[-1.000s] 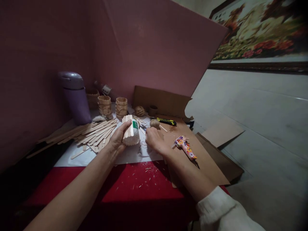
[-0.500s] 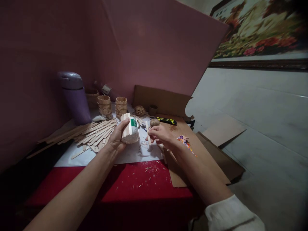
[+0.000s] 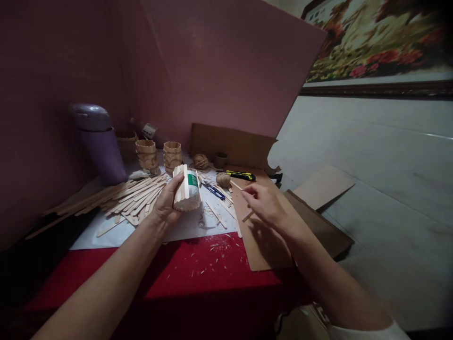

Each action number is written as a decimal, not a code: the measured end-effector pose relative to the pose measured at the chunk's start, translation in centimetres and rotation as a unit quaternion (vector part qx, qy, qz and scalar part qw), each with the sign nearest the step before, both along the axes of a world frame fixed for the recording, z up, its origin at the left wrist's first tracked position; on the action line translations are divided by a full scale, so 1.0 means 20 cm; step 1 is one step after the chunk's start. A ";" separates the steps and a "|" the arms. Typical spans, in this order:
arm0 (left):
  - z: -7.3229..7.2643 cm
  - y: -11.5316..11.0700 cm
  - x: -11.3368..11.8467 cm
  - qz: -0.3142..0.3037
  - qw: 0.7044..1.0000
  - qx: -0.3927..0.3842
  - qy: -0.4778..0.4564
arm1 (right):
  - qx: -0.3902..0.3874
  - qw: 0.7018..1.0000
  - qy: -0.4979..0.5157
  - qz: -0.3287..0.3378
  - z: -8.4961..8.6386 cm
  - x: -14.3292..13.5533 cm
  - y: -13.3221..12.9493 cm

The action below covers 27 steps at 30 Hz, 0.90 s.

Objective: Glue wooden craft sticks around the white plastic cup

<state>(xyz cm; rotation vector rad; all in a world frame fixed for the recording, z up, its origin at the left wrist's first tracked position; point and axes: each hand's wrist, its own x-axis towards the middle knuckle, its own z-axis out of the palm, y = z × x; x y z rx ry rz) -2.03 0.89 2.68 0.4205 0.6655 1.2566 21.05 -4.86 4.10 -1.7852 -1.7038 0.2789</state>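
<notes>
My left hand [image 3: 169, 198] is wrapped round a white cylinder with a green label [image 3: 193, 179]. Flat wooden craft sticks [image 3: 181, 188] cover the cylinder's left side, lying side by side along its length. Over the cardboard on the right, my right hand [image 3: 264, 204] has its fingers bent together. A craft stick [image 3: 247, 216] shows at one end below those fingers; the rest is hidden by the hand. Several loose sticks [image 3: 216, 215] and a blue-handled cutter [image 3: 214, 191] lie on white paper between my hands.
A fan of craft sticks [image 3: 136, 200] spreads at left, near a purple flask [image 3: 101, 148]. Two stick-covered cups [image 3: 146, 156] stand behind. Twine balls [image 3: 222, 180] and a yellow-black cutter [image 3: 240, 175] lie farther back. Wood slivers dot the red cloth [image 3: 198, 271]; cardboard [image 3: 258, 250] lies at right.
My right hand has moved right, away from the cylinder, and the stick in its fingers is now mostly hidden. The blue-handled cutter has come into view. My left hand keeps its hold.
</notes>
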 end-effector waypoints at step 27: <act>-0.01 -0.02 0.02 -0.015 0.999 0.023 0.027 | -0.041 0.852 0.522 0.003 -0.16 0.44 -0.36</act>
